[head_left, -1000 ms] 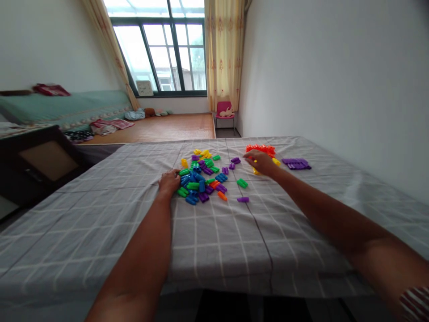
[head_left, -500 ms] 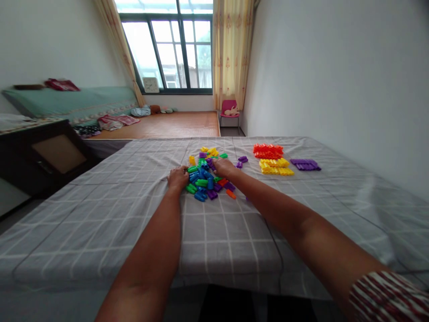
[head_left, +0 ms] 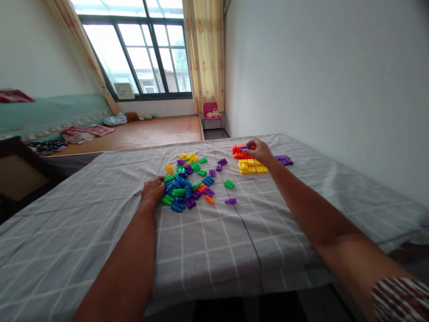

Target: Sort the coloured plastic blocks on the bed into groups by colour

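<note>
My left hand (head_left: 153, 189) rests against the left edge of a loose pile of small plastic pieces (head_left: 182, 182), mostly blue, green and purple. Its fingers lie stretched along the pile, grasping nothing that I can see. Over to the right, my right hand (head_left: 261, 151) pinches a purple plastic piece (head_left: 245, 147) between thumb and fingers. It hovers by a red stack (head_left: 239, 153) of like pieces. Just in front of that is a yellow stack (head_left: 250, 167). Beyond the right wrist lies a purple row (head_left: 283, 160), partly covered by the arm.
Between pile and stacks, stray pieces lie on the checked grey cloth (head_left: 208, 250): a green one (head_left: 229, 184), a purple one (head_left: 230, 201) and others. A white wall (head_left: 318, 80) runs along the right. Past the table's far edge are a bed (head_left: 150, 129) and a pink chair (head_left: 211, 109).
My right hand has moved from the pile to the right, carrying a purple piece to the red and yellow stacks. My left hand stays by the pile. The view has turned right.
</note>
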A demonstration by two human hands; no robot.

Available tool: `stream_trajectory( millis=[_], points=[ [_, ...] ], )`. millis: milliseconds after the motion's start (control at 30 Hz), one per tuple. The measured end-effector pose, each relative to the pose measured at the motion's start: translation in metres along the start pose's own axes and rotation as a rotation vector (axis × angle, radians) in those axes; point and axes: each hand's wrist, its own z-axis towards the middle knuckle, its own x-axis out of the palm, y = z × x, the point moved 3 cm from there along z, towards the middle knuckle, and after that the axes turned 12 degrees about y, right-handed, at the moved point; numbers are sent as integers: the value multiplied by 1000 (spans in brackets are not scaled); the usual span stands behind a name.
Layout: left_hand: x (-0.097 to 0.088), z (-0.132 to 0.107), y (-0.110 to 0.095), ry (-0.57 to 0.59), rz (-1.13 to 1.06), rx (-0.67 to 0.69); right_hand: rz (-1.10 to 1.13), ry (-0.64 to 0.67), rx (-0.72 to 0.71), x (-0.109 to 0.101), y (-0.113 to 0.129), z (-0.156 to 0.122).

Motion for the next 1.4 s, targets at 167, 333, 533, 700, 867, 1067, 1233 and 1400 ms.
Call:
stream_trajectory(
  millis=[167,333,533,700,867,1067,1233,1400],
  points=[
    [-2,0,-1,1,27,6,-274,-288,422,-70,-107,-22],
    [-4,-1,-1,-3,44,2,-418,-225,597,-71,-144,-37],
    [-3,-1,-1,1,56,5,-551,-145,604,-54,-139,-39],
    [-2,1,1,-2,31,-11,-574,-123,589,-55,-138,-47],
    [1,-1,1,-3,-7,2,-567,-208,387,-54,-117,-44],
    [4,-4,-2,-48,-40,12,-460,5,-144,20,-19,-26],
    [4,-6,-4,-45,-54,5,-479,395,-513,120,84,-19],
    [4,-10,-5,-30,-65,5,-562,490,-492,191,130,10]
  ],
)
